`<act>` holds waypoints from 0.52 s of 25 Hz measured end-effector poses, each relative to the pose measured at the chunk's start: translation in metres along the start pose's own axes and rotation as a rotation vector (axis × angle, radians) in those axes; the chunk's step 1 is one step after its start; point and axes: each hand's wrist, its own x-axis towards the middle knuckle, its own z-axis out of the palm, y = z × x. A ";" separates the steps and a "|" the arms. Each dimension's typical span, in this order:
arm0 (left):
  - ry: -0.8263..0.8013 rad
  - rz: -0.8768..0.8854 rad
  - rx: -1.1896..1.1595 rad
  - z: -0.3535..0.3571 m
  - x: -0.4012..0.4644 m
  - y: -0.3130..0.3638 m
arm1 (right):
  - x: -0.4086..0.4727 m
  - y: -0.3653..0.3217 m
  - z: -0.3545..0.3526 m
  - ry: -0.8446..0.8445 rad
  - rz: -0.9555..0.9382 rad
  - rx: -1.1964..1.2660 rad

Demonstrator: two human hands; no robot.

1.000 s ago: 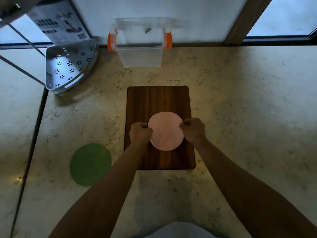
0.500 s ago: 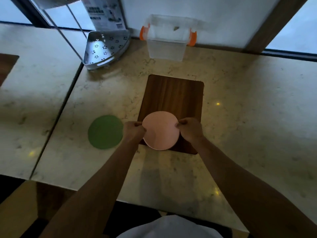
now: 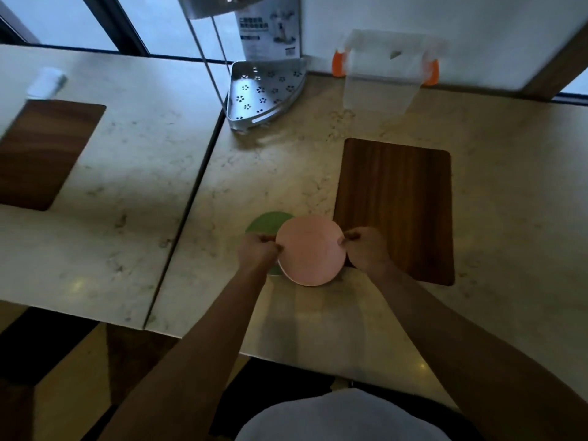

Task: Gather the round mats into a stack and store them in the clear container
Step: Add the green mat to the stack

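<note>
A round pink mat (image 3: 310,249) is held flat between both hands, just left of the wooden board (image 3: 396,208). My left hand (image 3: 257,251) pinches its left edge and my right hand (image 3: 366,249) pinches its right edge. A paler edge shows under the pink mat's lower left rim. Partly beneath it lies a round green mat (image 3: 265,225) on the marble counter, mostly covered by the pink mat and my left hand. The clear container (image 3: 380,81) with orange clips stands at the back by the wall.
A perforated metal corner rack (image 3: 264,92) stands at the back left of the counter (image 3: 509,186). A second counter on the left carries another wooden board (image 3: 41,154) and a small white object (image 3: 46,82). The counter's front edge runs just below my forearms.
Both hands have carried the pink mat leftward off the wooden board, so it now overlaps the green mat. The head camera has swung left as well.
</note>
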 end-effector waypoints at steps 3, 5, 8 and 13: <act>0.011 0.008 -0.027 -0.032 0.021 -0.010 | -0.002 -0.022 0.030 0.011 -0.010 0.000; 0.023 0.021 -0.048 -0.047 0.033 -0.014 | -0.001 -0.034 0.043 0.015 -0.015 -0.005; -0.001 0.023 -0.047 -0.058 0.046 -0.020 | 0.000 -0.046 0.056 0.029 -0.012 -0.026; 0.005 0.012 -0.031 -0.065 0.066 -0.025 | 0.007 -0.054 0.072 0.035 0.033 -0.085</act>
